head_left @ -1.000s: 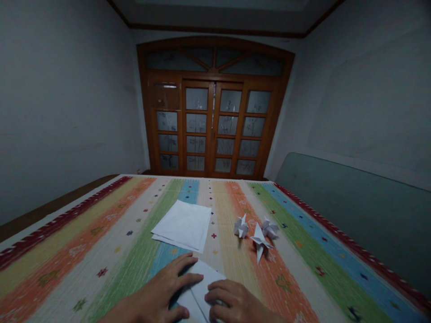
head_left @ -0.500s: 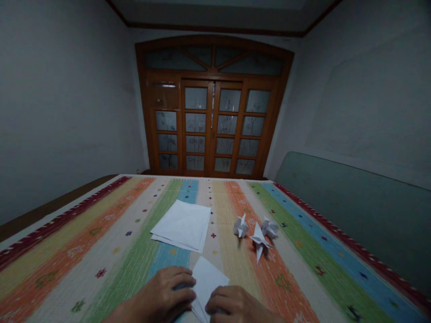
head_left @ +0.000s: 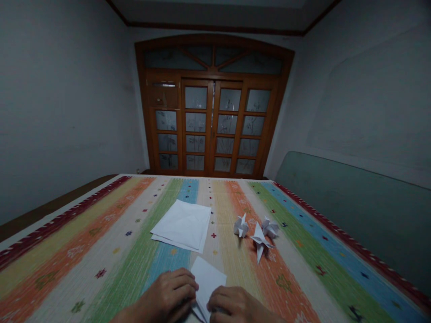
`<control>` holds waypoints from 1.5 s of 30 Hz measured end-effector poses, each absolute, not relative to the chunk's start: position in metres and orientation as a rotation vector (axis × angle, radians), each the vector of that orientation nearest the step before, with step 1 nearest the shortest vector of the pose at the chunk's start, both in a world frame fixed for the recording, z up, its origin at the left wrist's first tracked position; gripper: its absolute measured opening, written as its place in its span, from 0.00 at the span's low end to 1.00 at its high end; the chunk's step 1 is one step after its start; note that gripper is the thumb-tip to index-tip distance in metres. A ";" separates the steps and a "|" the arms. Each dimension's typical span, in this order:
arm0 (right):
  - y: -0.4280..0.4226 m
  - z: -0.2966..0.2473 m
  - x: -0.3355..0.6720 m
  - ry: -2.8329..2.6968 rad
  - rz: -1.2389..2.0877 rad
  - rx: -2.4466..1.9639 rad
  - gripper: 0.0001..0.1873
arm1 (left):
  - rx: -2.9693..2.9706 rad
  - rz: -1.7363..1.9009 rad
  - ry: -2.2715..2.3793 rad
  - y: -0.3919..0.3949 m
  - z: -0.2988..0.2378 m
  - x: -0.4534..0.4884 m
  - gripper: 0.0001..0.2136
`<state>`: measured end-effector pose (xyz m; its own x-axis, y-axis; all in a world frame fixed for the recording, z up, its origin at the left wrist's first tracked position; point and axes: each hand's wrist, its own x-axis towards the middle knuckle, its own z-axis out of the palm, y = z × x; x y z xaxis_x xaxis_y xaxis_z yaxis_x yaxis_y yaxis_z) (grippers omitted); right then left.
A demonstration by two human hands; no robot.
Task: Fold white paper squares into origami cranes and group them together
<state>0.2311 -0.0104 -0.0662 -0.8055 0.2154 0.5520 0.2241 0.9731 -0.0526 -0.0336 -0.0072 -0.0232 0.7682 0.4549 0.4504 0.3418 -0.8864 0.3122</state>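
Dim, greyish light fills the room. Across the upper middle of the frame, a brown wooden doorway (head_left: 215, 38) rises to a shallow arch, its doors (head_left: 208, 128) divided into frosted panes (head_left: 195, 122) patterned with plant-like shapes. A pale wall (head_left: 67, 98) takes the upper left, another wall (head_left: 363, 98) the upper right, and dark trim (head_left: 215, 29) runs beneath the ceiling (head_left: 215, 15) at top. At right, a grey-green panel with a rounded corner (head_left: 343, 193) stands before the wall. The cloth-covered tabletop (head_left: 67, 255), striped in many colours, spans the lower frame.
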 end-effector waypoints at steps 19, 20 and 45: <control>-0.019 -0.065 0.232 -1.898 0.441 -0.684 0.08 | 2.360 1.138 0.798 0.003 -0.043 -0.040 0.24; -0.020 -0.064 0.231 -1.825 0.528 -0.765 0.10 | 2.329 1.116 0.856 0.004 -0.046 -0.041 0.21; -0.011 -0.058 0.225 -2.035 0.734 -0.966 0.19 | 1.985 1.006 1.144 0.010 -0.035 -0.033 0.11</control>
